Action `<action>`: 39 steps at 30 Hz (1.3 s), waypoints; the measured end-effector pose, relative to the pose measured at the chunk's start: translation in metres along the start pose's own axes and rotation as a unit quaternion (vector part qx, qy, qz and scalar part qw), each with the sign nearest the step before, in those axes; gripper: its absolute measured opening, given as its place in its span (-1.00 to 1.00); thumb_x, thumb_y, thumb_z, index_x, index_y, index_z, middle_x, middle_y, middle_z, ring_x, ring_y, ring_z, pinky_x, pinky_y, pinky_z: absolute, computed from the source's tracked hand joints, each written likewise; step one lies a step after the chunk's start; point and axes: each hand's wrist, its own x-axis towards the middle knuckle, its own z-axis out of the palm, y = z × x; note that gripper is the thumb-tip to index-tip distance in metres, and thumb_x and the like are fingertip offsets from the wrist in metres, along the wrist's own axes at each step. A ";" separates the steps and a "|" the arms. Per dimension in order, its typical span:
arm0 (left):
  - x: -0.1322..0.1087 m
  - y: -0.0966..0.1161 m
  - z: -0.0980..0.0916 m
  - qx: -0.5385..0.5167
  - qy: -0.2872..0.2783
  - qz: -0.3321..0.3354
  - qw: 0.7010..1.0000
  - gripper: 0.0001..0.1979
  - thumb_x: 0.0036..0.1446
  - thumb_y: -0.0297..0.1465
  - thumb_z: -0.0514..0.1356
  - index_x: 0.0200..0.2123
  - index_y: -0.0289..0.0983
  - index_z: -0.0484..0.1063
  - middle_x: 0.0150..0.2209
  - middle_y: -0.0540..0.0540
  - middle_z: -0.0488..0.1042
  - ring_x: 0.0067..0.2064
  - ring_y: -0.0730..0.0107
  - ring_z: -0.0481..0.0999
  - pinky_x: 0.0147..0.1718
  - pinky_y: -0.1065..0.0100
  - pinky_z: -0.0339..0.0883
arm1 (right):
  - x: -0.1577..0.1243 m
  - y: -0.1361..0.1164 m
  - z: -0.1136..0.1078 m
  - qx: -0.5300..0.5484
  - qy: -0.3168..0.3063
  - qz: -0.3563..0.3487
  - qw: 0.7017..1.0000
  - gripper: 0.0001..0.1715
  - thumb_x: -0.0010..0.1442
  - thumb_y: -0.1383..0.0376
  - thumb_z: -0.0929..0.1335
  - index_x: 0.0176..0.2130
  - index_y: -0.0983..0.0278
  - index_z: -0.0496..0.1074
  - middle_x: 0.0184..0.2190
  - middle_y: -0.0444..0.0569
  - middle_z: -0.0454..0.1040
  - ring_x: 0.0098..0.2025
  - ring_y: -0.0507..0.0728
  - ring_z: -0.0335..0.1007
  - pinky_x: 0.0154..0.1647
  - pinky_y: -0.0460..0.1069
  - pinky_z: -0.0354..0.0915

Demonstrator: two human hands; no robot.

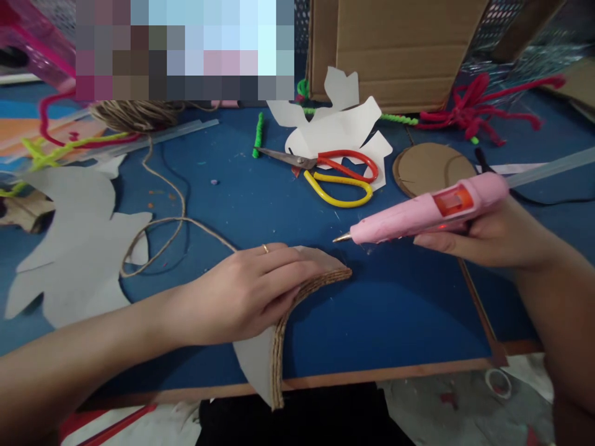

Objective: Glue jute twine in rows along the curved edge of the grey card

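My left hand [260,291] is closed over a crescent-shaped grey card piece [255,356], pressing it near the table's front edge. Rows of brown twine [277,365] line the inner curve of that piece. From under my left hand a loose strand of twine [204,227] loops back to a twine ball [137,114]. My right hand [493,238] grips a pink hot glue gun [400,220] with a translucent glue stick [553,166] in its back. The gun's metal nozzle points left, above the table and apart from the card's upper tip.
Scissors [341,176] with red and yellow handles lie open beyond my hands, by white paper cutouts [334,127]. Round cardboard pieces [432,167] sit behind the gun. A grey card cutout [79,235] is at left. A cardboard box [395,49] stands at the back, near pink pipe cleaners [469,108].
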 end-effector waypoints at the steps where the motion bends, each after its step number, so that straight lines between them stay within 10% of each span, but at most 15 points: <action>1: -0.002 0.001 0.000 0.016 0.000 0.001 1.000 -0.69 0.22 -0.51 0.09 0.05 -0.33 0.29 -0.03 -0.12 0.45 -0.02 0.45 0.42 -0.03 0.49 0.30 | 0.000 0.000 0.001 0.008 -0.002 0.003 1.000 -0.88 0.10 0.18 0.38 -0.38 0.19 0.44 -0.55 -0.19 0.40 -0.55 -0.01 0.31 -0.58 -0.11 0.26; 11: -0.002 0.016 -0.002 0.090 -0.016 -0.078 0.993 -0.83 0.24 -0.34 0.05 -0.13 -0.25 0.33 -0.25 -0.07 0.48 -0.28 0.36 0.45 -0.34 0.36 0.36 | 0.002 0.002 0.005 0.027 -0.040 0.034 0.998 -0.86 0.08 0.20 0.39 -0.33 0.21 0.47 -0.46 -0.15 0.46 -0.43 0.05 0.42 -0.43 -0.08 0.37; 20: -0.013 0.035 0.003 0.268 -0.032 -0.097 0.958 -0.26 0.06 0.01 0.08 0.06 -0.54 0.28 0.04 -0.50 0.37 0.00 -0.28 0.41 -0.15 -0.09 0.37 | 0.009 -0.004 -0.001 0.021 0.016 -0.035 0.999 -0.73 0.06 0.34 0.39 -0.56 0.22 0.24 -0.64 -0.27 0.18 -0.61 -0.08 0.12 -0.65 -0.16 0.13; 34: 0.013 -0.009 -0.041 0.074 -0.242 -0.009 0.967 -0.39 0.07 -0.63 0.04 0.21 -0.21 0.15 0.28 -0.07 0.15 0.30 0.27 0.10 0.26 0.22 0.10 | 0.003 -0.010 -0.005 0.020 0.020 -0.065 0.997 -0.64 0.05 0.33 0.40 -0.61 0.24 0.16 -0.70 -0.28 0.06 -0.68 -0.11 -0.02 -0.76 -0.18 0.00; 39: 0.012 -0.009 -0.041 0.027 -0.208 -0.013 0.978 -0.61 0.14 -0.60 0.05 0.00 -0.20 0.39 0.15 -0.09 0.33 0.21 0.31 0.26 0.21 0.25 0.16 | 0.000 -0.012 0.004 0.066 -0.012 -0.026 0.997 -0.93 0.06 0.27 0.39 -0.43 0.22 0.43 -0.67 -0.26 0.30 -0.67 -0.07 0.18 -0.71 -0.19 0.18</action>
